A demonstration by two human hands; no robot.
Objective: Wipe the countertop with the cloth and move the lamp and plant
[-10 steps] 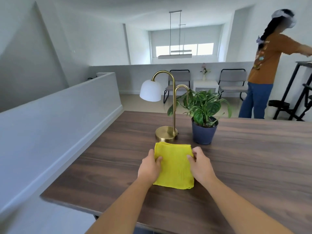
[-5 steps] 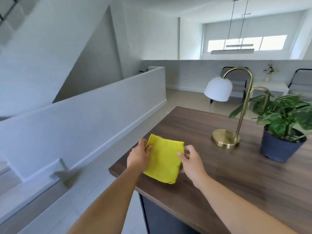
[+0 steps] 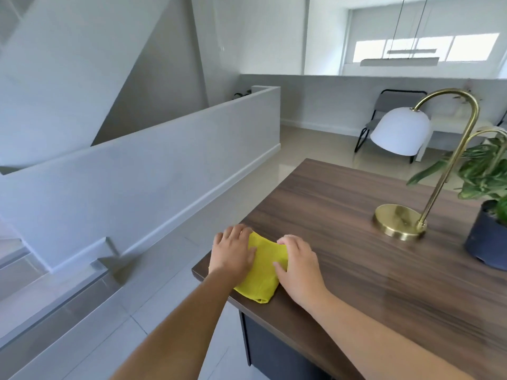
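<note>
- Cloth (image 3: 263, 266): yellow, soft and finely textured, folded into a rough rectangle, lying flat at the near left corner of the counter (image 3: 343, 215).
- Its long axis runs from the counter's left edge back toward the person, and its near rounded fold reaches the front edge.
- Counter top is dark brown wood grain with streaks running left to right, on a dark base.
- Left hand (image 3: 233, 252) lies palm down, fingers spread flat on the cloth's left side, right at the counter's corner.
- Right hand (image 3: 297, 263) presses flat on the cloth's right side, fingers curved over its far edge; neither hand is closed around the cloth.
- Lamp (image 3: 428, 174): shiny round brass base, thin arched brass stem, smooth white dome shade hanging down; it stands well to the right of the cloth.
- Plant (image 3: 485, 187): broad green leaves in a dark blue pot, just beside the lamp base at the right border, partly cut off.
- Bare wood lies between the cloth and the lamp.
</note>
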